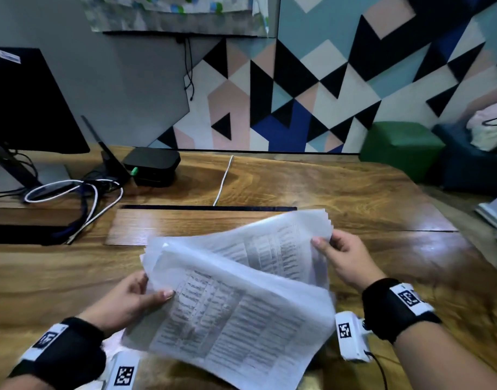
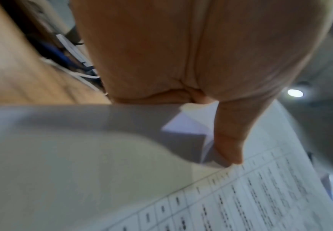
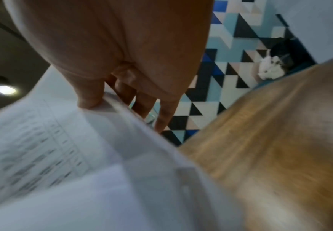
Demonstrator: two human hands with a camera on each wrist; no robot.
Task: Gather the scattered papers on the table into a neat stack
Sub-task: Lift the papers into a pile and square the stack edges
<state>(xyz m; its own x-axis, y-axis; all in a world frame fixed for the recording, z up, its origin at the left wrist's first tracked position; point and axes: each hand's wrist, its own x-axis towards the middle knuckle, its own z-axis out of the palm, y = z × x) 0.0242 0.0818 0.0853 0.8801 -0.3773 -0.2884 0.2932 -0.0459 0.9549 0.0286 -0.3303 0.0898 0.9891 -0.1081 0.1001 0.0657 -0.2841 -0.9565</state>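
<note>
Several white printed papers [image 1: 241, 291] are held loosely fanned above the wooden table [image 1: 382, 198], not squared up. My left hand [image 1: 134, 299] grips their left edge, thumb on top of the printed sheet [image 2: 260, 195]. My right hand [image 1: 340, 254] pinches the far right corner of the back sheets, thumb on top and fingers [image 3: 161, 115] underneath. The sheets' edges [image 3: 122, 112] sit offset from one another. The front sheet droops toward me and hides the table beneath it.
A monitor [image 1: 25, 99] stands at the back left with tangled cables [image 1: 81, 198] and a black box [image 1: 151, 164] beside it. A white cable [image 1: 223, 178] runs into a dark slot in the table. Green and blue stools [image 1: 402, 147] stand past the right edge.
</note>
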